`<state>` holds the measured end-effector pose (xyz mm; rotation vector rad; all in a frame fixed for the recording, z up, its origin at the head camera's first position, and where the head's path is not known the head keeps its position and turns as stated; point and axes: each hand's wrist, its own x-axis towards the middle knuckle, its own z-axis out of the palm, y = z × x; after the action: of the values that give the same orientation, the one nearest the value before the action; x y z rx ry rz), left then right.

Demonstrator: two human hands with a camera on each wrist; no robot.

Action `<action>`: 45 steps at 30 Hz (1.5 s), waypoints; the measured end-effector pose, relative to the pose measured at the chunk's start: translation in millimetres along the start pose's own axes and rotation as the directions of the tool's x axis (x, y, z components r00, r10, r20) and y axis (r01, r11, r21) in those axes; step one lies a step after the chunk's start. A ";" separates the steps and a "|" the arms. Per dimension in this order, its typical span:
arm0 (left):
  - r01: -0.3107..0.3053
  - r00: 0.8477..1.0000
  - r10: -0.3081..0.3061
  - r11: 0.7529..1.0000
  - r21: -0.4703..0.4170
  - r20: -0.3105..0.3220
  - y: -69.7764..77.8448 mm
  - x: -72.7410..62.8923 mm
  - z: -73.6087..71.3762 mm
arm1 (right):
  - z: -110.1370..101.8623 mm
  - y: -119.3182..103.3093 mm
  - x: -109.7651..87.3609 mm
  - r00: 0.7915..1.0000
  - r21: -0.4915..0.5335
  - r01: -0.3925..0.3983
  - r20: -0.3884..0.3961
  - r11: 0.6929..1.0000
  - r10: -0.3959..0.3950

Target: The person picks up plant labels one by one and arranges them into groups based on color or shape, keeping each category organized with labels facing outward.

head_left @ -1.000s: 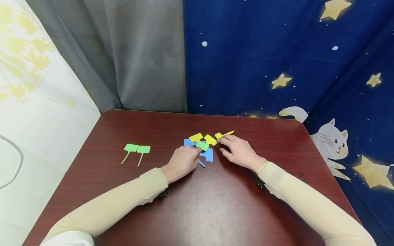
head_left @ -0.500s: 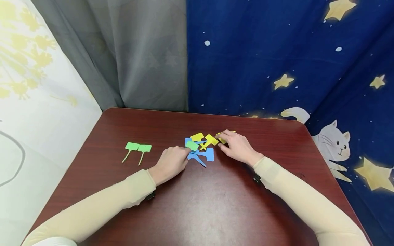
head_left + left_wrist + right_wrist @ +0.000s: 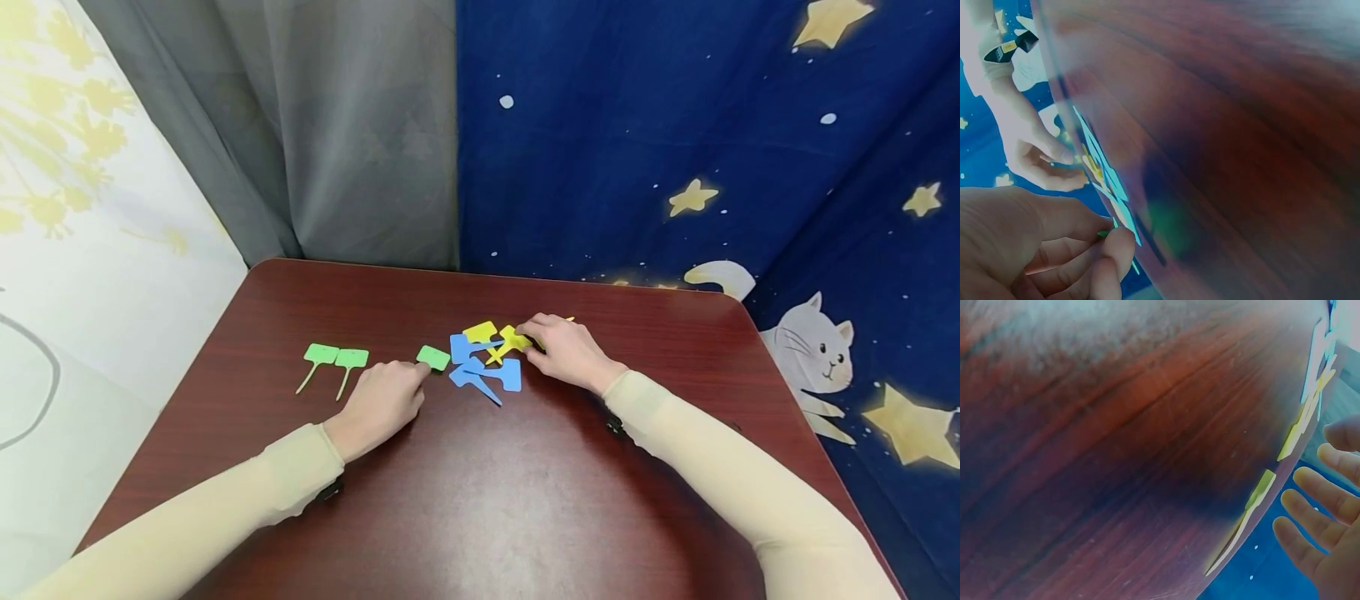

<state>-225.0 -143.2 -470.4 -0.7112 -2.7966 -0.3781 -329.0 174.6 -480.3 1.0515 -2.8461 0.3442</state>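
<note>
Green tag (image 3: 433, 358) fills left hand's (image 3: 381, 405) pinch; only right wrist shows right hand (image 3: 566, 352) splayed, seemingly empty.

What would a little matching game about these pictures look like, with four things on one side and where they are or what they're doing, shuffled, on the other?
Things:
1. Left hand
2. Right hand
3. Two green tags
4. Blue tags

Places and states:
A. Overlapping in a loose cluster between the hands
B. Pinching a single green tag
C. Side by side, farthest left of all the tags in the head view
D. Fingers spread beside the yellow tags

Pairs: 1-B, 2-D, 3-C, 4-A.
</note>
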 end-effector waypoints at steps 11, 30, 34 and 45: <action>0.075 0.997 -0.075 0.997 0.018 0.002 -19.2 -20.9 -7.0 | 1.2 -3.8 14.7 0.994 -0.102 0.108 0.037 0.989 -0.105; 0.142 0.989 -0.140 0.989 0.036 -0.038 -38.6 -37.8 -9.5 | -4.4 -14.8 50.1 0.968 -0.229 0.248 0.099 0.941 -0.231; 0.159 0.987 -0.158 0.987 0.032 -0.040 -39.6 -38.4 -10.1 | -2.7 -14.9 52.9 0.966 -0.228 0.256 0.104 0.939 -0.238; 0.183 0.983 -0.182 0.982 0.042 -0.038 -41.8 -36.0 -5.8 | 8.9 -22.9 50.4 0.955 -0.225 0.297 0.094 0.928 -0.282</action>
<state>-213.9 -196.0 -483.1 -0.4348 -2.8361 -0.3543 -352.4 123.8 -476.7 1.4211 -2.6370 -0.0526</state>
